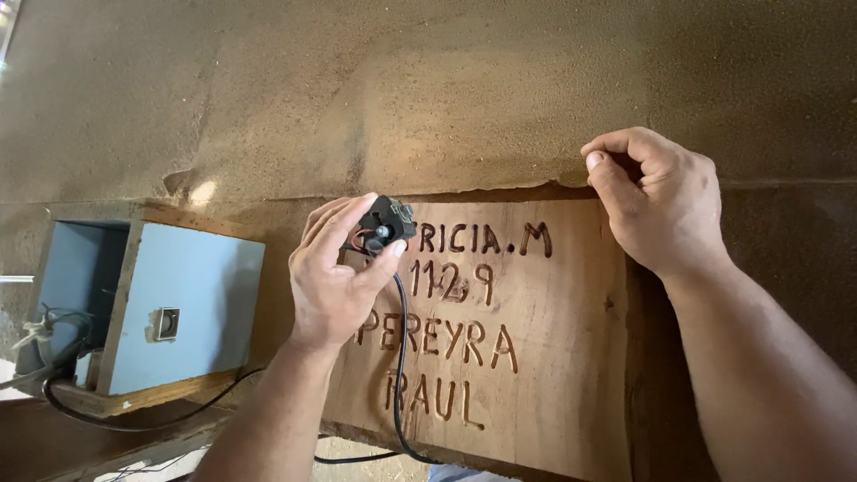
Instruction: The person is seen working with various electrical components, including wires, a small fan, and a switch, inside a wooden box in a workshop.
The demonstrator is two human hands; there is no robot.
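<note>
While the left hand (335, 272) curls thumb and forefinger closed around a small black corded tool (386, 223), its tip meets the upper left of the wooden plank (544, 357). Right hand (656, 201): fingers folded into a loose fist, gripping the plank's top edge. Tool: boxy, dark, thin black cable (399, 375) hanging down. Plank: reddish-brown, smooth, bearing dark burnt lettering, leaning against a rough sandy wall (402, 89). Left: pale blue wooden box (192, 303).
</note>
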